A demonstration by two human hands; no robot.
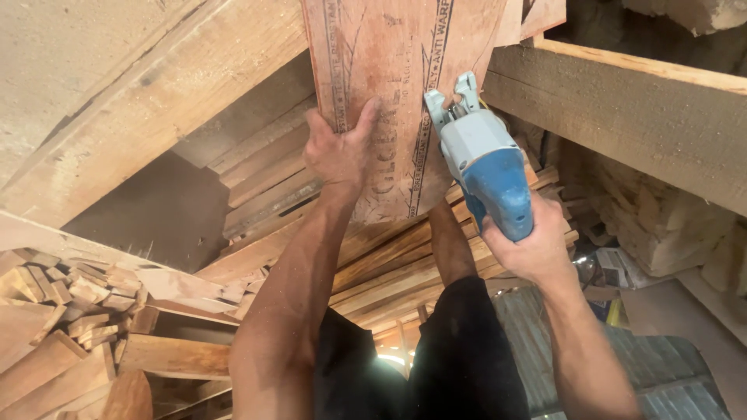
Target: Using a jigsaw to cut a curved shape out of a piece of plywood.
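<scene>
Left hand [340, 152]: our fingers [366, 113] lie spread and flat on the reddish plywood sheet [381, 70], palm pressing it down, gripping nothing. Right hand [533, 245]: our fingers are wrapped tight round the rear of the blue-and-grey power saw [486, 163]; its metal front shoe sits on the sheet just right of the left hand, near the sheet's right edge.

The plywood sheet runs away from us, up-frame, with dark printed lettering along its length. It rests on a stack of long timber slats [389, 272] that acts as our surface; the near end of the sheet overhangs the slats.

A thick dusty beam [646, 124] crosses at the right, and a broad pale plank [148, 93] runs diagonally at upper left. Short wood offcuts [70, 299] are piled at lower left. Corrugated metal sheeting [661, 373] lies on the floor at lower right. Our dark shorts [459, 350] and one leg show between the arms.

Hard to tell: the saw's blade is hidden under its body, so we can't see a cut line. The far end of the sheet is cut off by the frame top. The clutter beyond the right wrist is too blurred to identify.
</scene>
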